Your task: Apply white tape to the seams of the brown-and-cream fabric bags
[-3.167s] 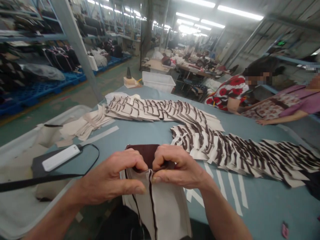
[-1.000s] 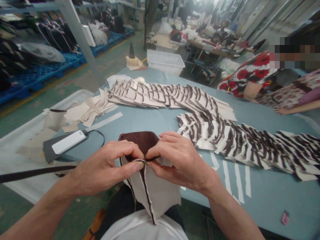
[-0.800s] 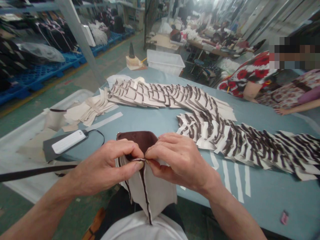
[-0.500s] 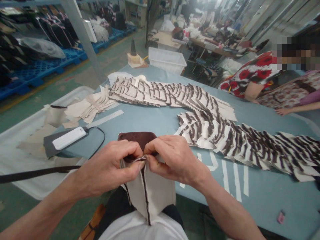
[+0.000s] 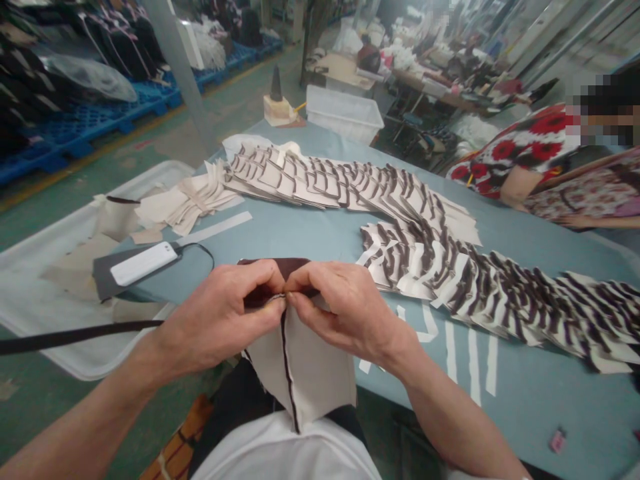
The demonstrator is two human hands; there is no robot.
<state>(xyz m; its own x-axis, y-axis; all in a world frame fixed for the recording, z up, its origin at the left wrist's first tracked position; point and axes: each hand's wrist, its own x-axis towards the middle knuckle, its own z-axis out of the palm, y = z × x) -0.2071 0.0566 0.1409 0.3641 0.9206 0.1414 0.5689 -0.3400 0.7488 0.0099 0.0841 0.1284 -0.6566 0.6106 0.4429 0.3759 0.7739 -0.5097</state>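
Note:
A cream sewn fabric piece with a dark brown inside hangs in front of my body, below both hands. A dark seam line runs down its front. My left hand pinches the top edge just left of that seam, thumb against forefinger. Close beside it, my right hand pinches the same edge at the seam's top, fingertips nearly touching the left ones. The fingers hide the exact spot of the edge they grip. Some of the brown inside shows behind the hands.
Rows of overlapping cream pieces with brown edging cover much of the blue table. White strips, a white power bank and a small pink object lie there too. A white bin stands left; a co-worker leans in at right.
Both hands keep their pinch on the fabric piece and have risen slightly in view. Compared with the earliest frame, my view has tipped downward and the fingertips are closer together.

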